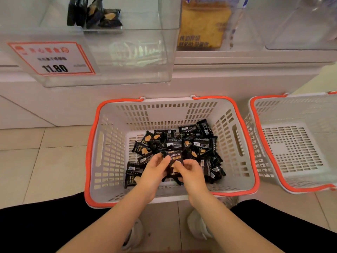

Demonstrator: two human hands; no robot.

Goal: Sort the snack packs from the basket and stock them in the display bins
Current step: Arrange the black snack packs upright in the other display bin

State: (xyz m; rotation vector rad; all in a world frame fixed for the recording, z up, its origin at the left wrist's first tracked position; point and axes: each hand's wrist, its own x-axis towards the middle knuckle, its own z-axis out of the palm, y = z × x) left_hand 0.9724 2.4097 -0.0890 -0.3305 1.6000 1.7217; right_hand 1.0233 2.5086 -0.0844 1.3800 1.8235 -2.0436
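A white basket with an orange rim (94, 143) stands on the floor in front of me. Several black snack packs (198, 143) lie heaped in its bottom. Both hands are down inside it over the heap. My left hand (155, 168) and my right hand (190, 170) together pinch a small bunch of black packs (176, 157), the top one facing me with gold lettering. Above at the left hangs a clear display bin (164, 57) holding a few of the same black packs (94, 13).
A second basket (291, 143) of the same kind stands to the right with nothing in it. A price card reading 11.80 (52, 59) hangs on the clear bin's front. A neighbouring bin holds a yellow bread pack (202, 24). My knees and shoes flank the basket.
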